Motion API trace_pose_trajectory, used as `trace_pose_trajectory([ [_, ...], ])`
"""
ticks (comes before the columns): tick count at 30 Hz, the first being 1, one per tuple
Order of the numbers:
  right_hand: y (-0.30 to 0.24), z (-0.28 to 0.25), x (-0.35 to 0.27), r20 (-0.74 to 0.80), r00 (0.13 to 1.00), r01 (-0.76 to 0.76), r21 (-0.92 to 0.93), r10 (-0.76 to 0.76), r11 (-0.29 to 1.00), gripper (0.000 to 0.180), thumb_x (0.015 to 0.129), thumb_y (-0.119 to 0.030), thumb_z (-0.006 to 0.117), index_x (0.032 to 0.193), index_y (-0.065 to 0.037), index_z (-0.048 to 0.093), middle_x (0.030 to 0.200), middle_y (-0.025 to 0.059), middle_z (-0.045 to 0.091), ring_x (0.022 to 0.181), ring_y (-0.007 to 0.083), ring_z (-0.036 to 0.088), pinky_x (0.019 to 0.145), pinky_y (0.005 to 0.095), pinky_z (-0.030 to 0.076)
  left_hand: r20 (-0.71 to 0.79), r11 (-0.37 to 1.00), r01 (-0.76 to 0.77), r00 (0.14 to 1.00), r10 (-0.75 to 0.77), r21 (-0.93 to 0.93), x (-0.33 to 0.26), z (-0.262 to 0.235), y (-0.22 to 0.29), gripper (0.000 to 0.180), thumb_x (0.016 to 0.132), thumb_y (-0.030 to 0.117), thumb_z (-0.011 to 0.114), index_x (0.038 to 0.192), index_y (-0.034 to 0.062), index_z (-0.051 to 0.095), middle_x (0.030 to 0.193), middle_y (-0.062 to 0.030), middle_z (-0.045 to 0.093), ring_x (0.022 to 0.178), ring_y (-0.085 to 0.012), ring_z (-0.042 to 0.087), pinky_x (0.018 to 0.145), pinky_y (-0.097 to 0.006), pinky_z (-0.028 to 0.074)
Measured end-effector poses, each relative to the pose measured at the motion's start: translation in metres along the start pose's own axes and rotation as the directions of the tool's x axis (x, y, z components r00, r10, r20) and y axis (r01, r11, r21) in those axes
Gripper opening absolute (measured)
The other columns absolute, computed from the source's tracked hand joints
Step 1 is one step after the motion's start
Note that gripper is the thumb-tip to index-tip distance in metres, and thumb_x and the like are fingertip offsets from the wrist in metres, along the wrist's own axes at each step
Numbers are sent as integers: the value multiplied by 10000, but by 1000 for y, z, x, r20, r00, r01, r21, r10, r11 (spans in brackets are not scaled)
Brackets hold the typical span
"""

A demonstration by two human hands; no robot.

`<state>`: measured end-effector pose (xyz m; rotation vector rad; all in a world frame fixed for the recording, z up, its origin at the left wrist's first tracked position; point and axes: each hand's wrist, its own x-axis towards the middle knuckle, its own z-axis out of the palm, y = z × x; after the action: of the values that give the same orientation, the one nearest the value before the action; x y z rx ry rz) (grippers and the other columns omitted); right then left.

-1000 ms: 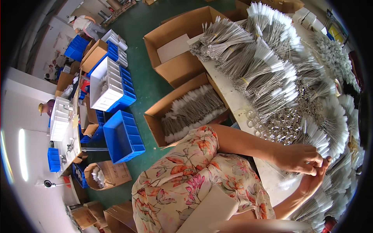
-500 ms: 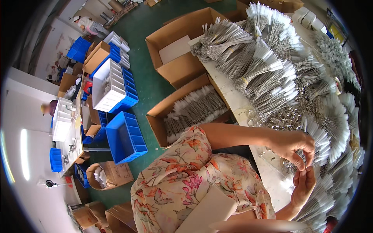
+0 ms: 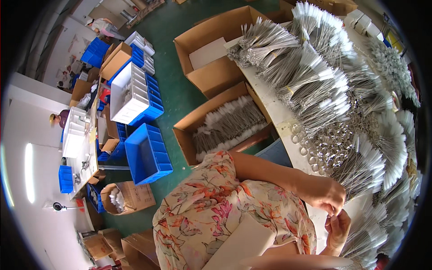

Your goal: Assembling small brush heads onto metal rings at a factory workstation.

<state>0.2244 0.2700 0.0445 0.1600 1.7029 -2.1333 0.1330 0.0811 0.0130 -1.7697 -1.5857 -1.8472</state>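
Close to my body, at the table edge, my left hand (image 3: 325, 194) and my right hand (image 3: 338, 228) meet fingertip to fingertip. Both are closed in a pinch, and whatever they hold is too small or hidden to make out. Just beyond my left hand lies a loose pile of metal rings (image 3: 325, 150). Fanned bundles of thin wire brushes (image 3: 310, 85) with white bristle ends cover much of the table (image 3: 276, 108). More wire brushes (image 3: 366, 231) lie on the right-hand side of my right hand.
An open cardboard box (image 3: 180, 135) filled with wire brushes stands left of the table, with another cardboard box (image 3: 211, 81) behind it. Blue crates (image 3: 148, 153) and a white bin (image 3: 130, 94) stand across the green floor. Two people are at the far left.
Both hands have drawn back left toward my body and slightly lower, staying together. More of the metal rings now show. The whole view has shifted a little.
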Motion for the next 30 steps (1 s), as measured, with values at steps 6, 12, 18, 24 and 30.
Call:
trace_pose_trajectory([
  [6,41,-55,-49,-306,927,-356,-901,-219,-249,116,803,-121,598,705,-60,611,707,61,635,605,179,589,523,337,427,-239,571,777,626,-742,264,-69,-28,14,275,767,222,676,907,31,537,627,-76,589,544,-212,603,515,-330,470],
  [12,41,-26,-40,-306,945,-241,-889,-113,389,122,789,-107,575,777,4,622,688,141,607,579,246,595,559,334,449,-171,587,697,692,-701,413,-79,-3,-1,201,755,173,657,776,10,543,590,-101,564,535,-262,590,517,-368,458],
  [18,15,18,4,-197,935,16,-807,-295,590,66,749,-38,631,808,-14,648,756,115,603,573,219,548,544,300,418,-173,487,734,619,-766,473,-76,-7,1,128,808,145,577,774,30,536,738,-188,570,689,-360,569,587,-426,443],
  [24,19,44,58,91,847,369,-810,-524,456,14,748,-79,614,749,-67,607,854,41,615,661,243,614,554,337,489,-356,682,673,586,-728,-287,-27,-28,12,43,865,-16,521,899,-14,547,918,-123,625,765,-130,604,659,-253,527],
  [30,-16,37,64,6,874,387,-615,-486,687,82,772,-108,630,816,-40,632,761,91,616,621,211,596,570,295,472,-77,885,463,882,-465,-45,14,-71,-3,131,830,-9,574,956,-26,606,984,-156,603,783,-133,612,646,-215,522],
])
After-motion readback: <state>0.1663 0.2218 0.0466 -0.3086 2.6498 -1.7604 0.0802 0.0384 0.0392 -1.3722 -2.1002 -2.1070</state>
